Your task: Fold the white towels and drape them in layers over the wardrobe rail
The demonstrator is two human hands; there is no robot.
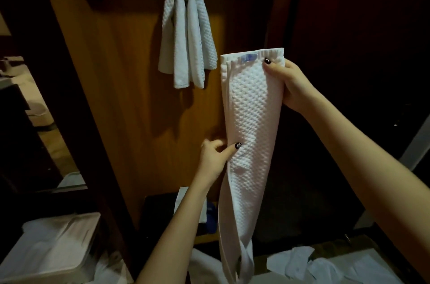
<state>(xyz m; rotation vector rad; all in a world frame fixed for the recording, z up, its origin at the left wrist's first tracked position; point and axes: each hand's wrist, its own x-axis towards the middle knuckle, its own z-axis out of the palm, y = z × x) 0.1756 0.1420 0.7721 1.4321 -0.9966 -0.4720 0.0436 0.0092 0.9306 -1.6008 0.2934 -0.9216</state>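
Note:
A white waffle-textured towel point(251, 125), folded lengthwise into a narrow strip, hangs in front of me. My right hand point(287, 84) pinches its top right corner, near a blue label. My left hand point(215, 155) grips the strip's left edge about halfway down, thumb on the front. The towel's lower end trails down to the bottom of the frame. Another white towel point(183, 34) hangs draped in layers over the wardrobe rail, which it hides, up and to the left of the held one.
The wooden wardrobe back panel point(130, 88) stands behind the towels, with a dark door point(358, 27) to the right. A pale bin point(51, 251) sits at lower left. Loose white cloths point(309, 262) lie at lower right. A dark box point(160, 213) sits on the wardrobe floor.

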